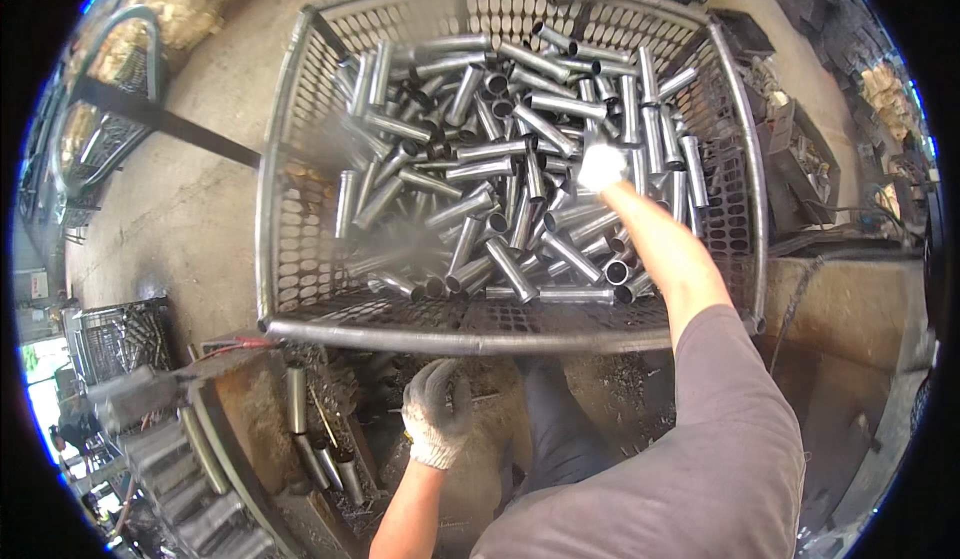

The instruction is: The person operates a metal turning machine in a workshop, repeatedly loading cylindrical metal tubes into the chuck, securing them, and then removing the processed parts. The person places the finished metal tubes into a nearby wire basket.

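Note:
My right hand reaches into a metal mesh basket heaped with short shiny steel tubes. Glare whites out its glove, and the fingers blur among the tubes, so whether they grip one is hidden. My left hand, in a white-cuffed glove with dark grey coated fingers, hangs below the basket's near rim. Its fingers are loosely bent and apart, with no tube visible in them. A thin rod shows beside that hand; I cannot tell whether they touch.
At lower left stands a ridged metal rack, beside several loose tubes. A smaller mesh basket sits farther left. A dark bar runs up to the big basket's left side. Metal bins stand on the right.

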A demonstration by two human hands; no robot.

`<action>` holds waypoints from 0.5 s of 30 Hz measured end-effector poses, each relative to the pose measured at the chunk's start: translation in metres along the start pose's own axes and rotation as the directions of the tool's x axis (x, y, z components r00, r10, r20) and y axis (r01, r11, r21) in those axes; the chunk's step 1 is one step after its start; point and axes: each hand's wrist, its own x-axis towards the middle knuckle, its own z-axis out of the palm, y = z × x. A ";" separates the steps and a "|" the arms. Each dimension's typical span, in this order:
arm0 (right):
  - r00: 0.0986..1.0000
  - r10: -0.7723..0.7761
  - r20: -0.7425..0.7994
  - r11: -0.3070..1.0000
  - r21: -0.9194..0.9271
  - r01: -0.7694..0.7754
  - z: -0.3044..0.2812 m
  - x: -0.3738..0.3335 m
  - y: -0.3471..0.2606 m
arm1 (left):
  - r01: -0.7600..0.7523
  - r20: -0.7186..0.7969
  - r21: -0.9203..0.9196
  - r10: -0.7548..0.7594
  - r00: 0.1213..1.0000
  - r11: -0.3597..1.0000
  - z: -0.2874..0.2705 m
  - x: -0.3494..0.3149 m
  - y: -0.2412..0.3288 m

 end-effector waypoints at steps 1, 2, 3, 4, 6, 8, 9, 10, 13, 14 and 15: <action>0.999 0.047 0.011 0.996 -0.070 -0.046 0.000 0.034 0.000 | -0.044 0.018 0.017 0.044 0.999 0.999 0.013 0.028 -0.004; 0.995 0.035 -0.094 0.989 -0.143 -0.048 0.007 0.064 0.001 | 0.037 0.047 -0.065 -0.034 0.998 0.997 0.025 0.049 -0.007; 0.979 0.003 -0.203 0.981 -0.190 -0.042 0.028 0.101 0.014 | 0.116 0.084 -0.147 -0.105 0.991 0.982 0.037 0.068 -0.009; 0.951 -0.035 -0.309 0.971 -0.236 -0.041 0.048 0.133 0.028 | 0.197 0.126 -0.224 -0.172 0.977 0.955 0.048 0.085 -0.012; 0.967 -0.115 -0.226 0.949 -0.312 0.040 0.057 0.177 0.035 | 0.278 0.200 -0.264 -0.229 0.953 0.924 0.060 0.116 -0.014; 0.909 -0.272 -0.315 0.903 -0.410 0.128 0.076 0.202 0.044 | 0.253 0.224 -0.274 -0.194 0.955 0.928 0.067 0.149 -0.017; 0.953 -0.215 -0.215 0.903 -0.414 0.110 0.081 0.207 0.042 | 0.484 0.373 -0.320 -0.361 0.855 0.814 0.073 0.155 -0.020; 0.982 -0.151 -0.116 0.903 -0.421 0.090 0.085 0.210 0.042 | 0.618 0.450 -0.378 -0.446 0.773 0.689 0.079 0.168 -0.023; 0.979 -0.058 0.195 0.990 -0.117 0.082 0.070 0.187 0.019 | 0.850 0.671 -0.457 -0.526 0.523 0.261 0.107 0.220 -0.032; 0.872 -0.033 0.488 0.986 0.160 -0.052 0.080 0.181 0.036 | 0.857 0.716 -0.465 -0.474 0.513 0.224 0.119 0.237 -0.037; 0.860 -0.179 0.479 0.900 0.433 -0.054 0.096 0.151 0.031 | 0.863 0.721 -0.400 -0.475 0.505 0.309 0.146 0.243 -0.055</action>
